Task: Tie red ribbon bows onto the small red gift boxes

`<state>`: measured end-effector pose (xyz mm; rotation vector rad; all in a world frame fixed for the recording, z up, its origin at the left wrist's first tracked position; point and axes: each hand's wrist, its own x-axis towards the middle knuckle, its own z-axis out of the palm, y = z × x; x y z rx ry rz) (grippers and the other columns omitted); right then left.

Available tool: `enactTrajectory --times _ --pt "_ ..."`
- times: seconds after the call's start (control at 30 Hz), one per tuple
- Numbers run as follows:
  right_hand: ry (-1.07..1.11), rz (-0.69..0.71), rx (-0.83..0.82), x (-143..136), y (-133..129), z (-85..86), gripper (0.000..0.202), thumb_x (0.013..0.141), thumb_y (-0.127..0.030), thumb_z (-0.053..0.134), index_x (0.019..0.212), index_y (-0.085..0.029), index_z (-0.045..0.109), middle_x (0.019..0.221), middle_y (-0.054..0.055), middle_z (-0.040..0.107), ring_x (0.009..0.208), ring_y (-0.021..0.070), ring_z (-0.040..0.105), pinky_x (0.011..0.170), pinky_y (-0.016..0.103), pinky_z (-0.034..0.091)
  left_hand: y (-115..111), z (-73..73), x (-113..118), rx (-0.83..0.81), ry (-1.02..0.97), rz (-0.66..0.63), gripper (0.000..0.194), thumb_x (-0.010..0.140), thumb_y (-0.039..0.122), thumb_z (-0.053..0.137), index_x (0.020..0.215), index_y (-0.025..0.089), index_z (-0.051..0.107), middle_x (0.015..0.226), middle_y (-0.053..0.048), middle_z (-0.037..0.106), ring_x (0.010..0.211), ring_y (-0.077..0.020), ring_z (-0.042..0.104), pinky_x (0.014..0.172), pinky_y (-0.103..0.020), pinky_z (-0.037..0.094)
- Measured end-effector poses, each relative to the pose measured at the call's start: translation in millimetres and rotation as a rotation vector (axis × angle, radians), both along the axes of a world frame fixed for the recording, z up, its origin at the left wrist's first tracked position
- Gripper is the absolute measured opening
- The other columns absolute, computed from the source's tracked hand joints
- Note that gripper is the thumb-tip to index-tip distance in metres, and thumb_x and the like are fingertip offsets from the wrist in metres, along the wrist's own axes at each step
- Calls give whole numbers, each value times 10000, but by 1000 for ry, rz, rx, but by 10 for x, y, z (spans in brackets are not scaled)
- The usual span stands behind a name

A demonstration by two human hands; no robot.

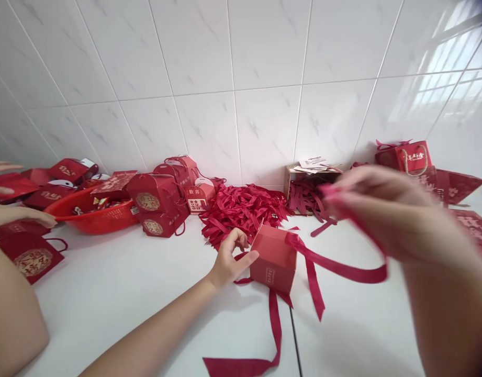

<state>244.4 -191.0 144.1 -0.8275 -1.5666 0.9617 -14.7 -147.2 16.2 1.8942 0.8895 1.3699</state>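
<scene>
Half open, with its fingers loosely curled, a left hand (233,257) rests its thumb against the side of a red paper gift box (272,259), while the right hand (335,198), blurred, pinches one end of a crimson ribbon (352,271) that loops back to the box's upper corner. The box sits tilted on a white tabletop (178,319), near the center of the view, other ribbon tails trailing around it. Behind it, a heap of crimson ribbons (246,207) lies near the tiled wall (201,57), beside an open carton (310,196) holding more strips and printed cards. At left, a co-worker's hands (23,217) are among finished-looking red boxes (32,256), near a red plastic basket (103,219) of wrapped items; stacked candy boxes (158,204) stand just beside the basket.
</scene>
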Motion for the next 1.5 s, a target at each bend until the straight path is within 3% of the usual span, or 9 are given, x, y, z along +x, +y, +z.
enactTrajectory --times 0.1,0.2,0.33,0.6,1.1,1.27,1.37,1.5 --pt "52 84 -199 -423 169 -227 235 674 -362 745 758 -179 624 721 6 628 640 120 564 592 248 436 -97 57 80 -117 -29 63 352 843 440 539 636 184 415 601 43 381 568 -101 364 563 -234 323" --pt "188 101 -281 -776 360 -536 284 649 -393 740 774 -180 600 762 9 621 667 123 559 619 251 436 -111 32 88 -203 -96 62 374 856 456 494 609 181 439 569 28 427 549 -110 402 543 -238 340" --pt "190 124 -336 -896 423 -729 278 656 -372 726 787 -182 572 763 6 604 659 117 540 598 241 418 -88 -31 55 -249 -132 36 352 838 454 484 620 177 493 562 10 483 542 -129 464 543 -257 389" --pt "3 49 -377 -870 376 -657 197 661 -250 666 716 -199 484 635 -41 543 548 95 460 549 238 363 -162 0 74 -214 -107 -46 351 822 470 510 643 168 528 561 6 508 520 -125 481 520 -261 397" --pt "39 62 -412 -883 393 -666 223 645 -263 679 699 -208 470 611 -42 567 544 107 499 544 240 383 -135 -5 90 -223 -104 -65 386 805 514 544 623 178 486 557 22 466 490 -107 446 475 -244 372" --pt "65 80 -394 -885 389 -648 215 648 -240 683 705 -209 478 641 -34 589 600 129 558 599 261 423 -1 225 171 -434 -312 -95 469 825 625 426 653 189 420 553 41 441 454 -87 400 449 -219 348" --pt "74 100 -388 -898 389 -663 207 655 -234 681 712 -207 484 640 -37 582 600 124 548 595 255 417 60 379 234 -468 -305 -54 449 776 588 547 642 181 411 548 61 402 459 -66 369 441 -186 327" --pt "80 122 -357 -920 404 -668 185 684 -235 659 723 -201 482 673 -36 566 599 107 524 606 251 422 91 420 222 -441 -249 -33 397 722 475 677 631 171 438 536 73 405 450 -55 359 416 -167 298"
